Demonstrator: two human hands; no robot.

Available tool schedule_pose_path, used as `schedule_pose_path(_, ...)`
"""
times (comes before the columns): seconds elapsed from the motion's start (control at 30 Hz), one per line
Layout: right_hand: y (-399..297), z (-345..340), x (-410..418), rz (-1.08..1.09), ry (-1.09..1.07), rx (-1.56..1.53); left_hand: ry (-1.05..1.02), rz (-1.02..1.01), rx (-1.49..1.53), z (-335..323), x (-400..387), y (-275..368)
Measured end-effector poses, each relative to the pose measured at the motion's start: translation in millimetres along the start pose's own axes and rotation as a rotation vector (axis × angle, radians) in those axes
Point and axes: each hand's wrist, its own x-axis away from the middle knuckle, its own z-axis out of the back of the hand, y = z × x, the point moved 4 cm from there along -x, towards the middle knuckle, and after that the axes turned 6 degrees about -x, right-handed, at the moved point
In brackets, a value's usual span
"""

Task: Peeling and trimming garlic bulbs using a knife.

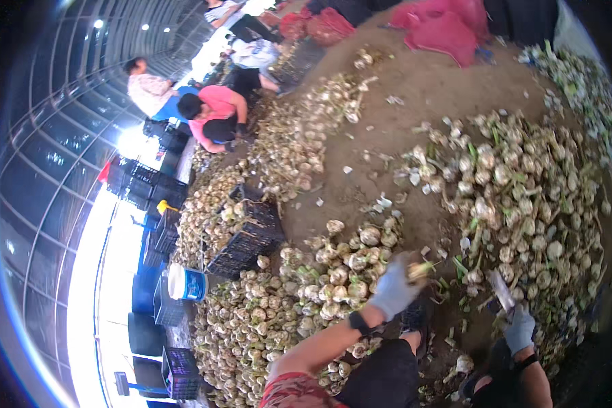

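My gloved left hand [397, 289] grips a garlic bulb [419, 271] with a cut greenish stem end turned to the right. In my gloved right hand [520, 330] is a knife [502, 291], its broad blade pointing away from me and slightly blurred. A gap of bare soil separates the blade from the bulb. Beyond and beside the knife spreads a heap of garlic [528, 204] with stems still on many bulbs. Left of my left hand lies a large pile of garlic bulbs [255, 326], reaching close to my legs.
A black plastic crate [252, 239] leans among the garlic, with bulbs in it. Left stand a white-and-blue bucket [187, 283] and another crate [181, 375]. A person in pink [219, 109] crouches farther off. Red mesh sacks [316, 26] and a heap of trimmings [581, 92] lie beyond.
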Motion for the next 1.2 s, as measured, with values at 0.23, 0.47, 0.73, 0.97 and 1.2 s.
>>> schedule_pose_path(0.23,5.3,-37.7,3.5,-0.194,0.022,0.114,-0.371,0.593,-0.663,105.5,175.3,-229.0)
schedule_pose_path(0.47,42.9,-56.7,-10.3,-0.342,-0.035,-0.052,-0.305,0.401,-0.736,166.2,152.2,-178.1)
schedule_pose_path(0.73,39.0,-64.0,-157.2,-0.355,0.008,-1.823,-0.054,-0.107,-1.12,207.8,-128.0,4.2)
schedule_pose_path(0.97,-73.7,7.8,-94.4,-0.261,-0.012,-0.641,-0.073,-0.439,-0.212,-12.0,-152.0,21.9)
schedule_pose_path(1.2,-18.6,-15.5,-28.1,-0.368,0.049,-0.666,-0.146,-0.204,0.106,-184.6,-86.6,65.7)
